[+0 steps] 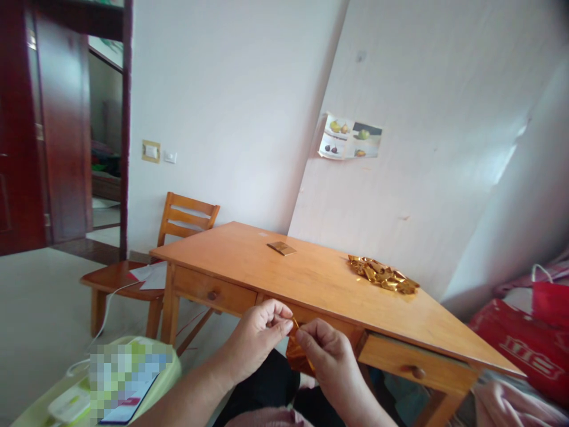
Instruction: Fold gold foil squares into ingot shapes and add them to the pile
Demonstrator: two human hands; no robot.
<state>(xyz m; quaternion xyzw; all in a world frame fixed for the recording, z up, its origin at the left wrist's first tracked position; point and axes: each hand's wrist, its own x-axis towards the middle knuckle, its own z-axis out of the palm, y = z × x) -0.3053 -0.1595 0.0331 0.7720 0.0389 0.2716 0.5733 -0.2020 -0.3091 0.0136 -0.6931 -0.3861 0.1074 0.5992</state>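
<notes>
Shiny gold foil piece [296,354]: held up between two bare hands, in front of the near table edge and above the wearer's dark-clothed lap.
Dark red wooden door [18,124]: at far left, beside an opening onto another room.
Pale green, round-cornered surface [176,370]: at lower left, bearing a white device [69,404] and a pixelated patch.
Orange-brown wooden chair [111,277]: against the left end of the table, with white papers [152,275] on its seat.
Orange-brown wooden table [240,261]: stretching across the middle, with round-knobbed drawers in front.
Left hand [258,332]: thumb and forefinger nearly together, pinching a thin upper edge of the foil piece.
Flat brown square packet [281,248]: lying on the tabletop, toward the wall.
Right hand [328,353]: thumb and bent fingers closed on the foil piece, just beside the left.
Fruit-picture sheet [351,138]: on the pale wall.
Crumpled gold foil heap [383,274]: on the table's right half.
Red bag [524,347]: at far right, beyond the table.
</notes>
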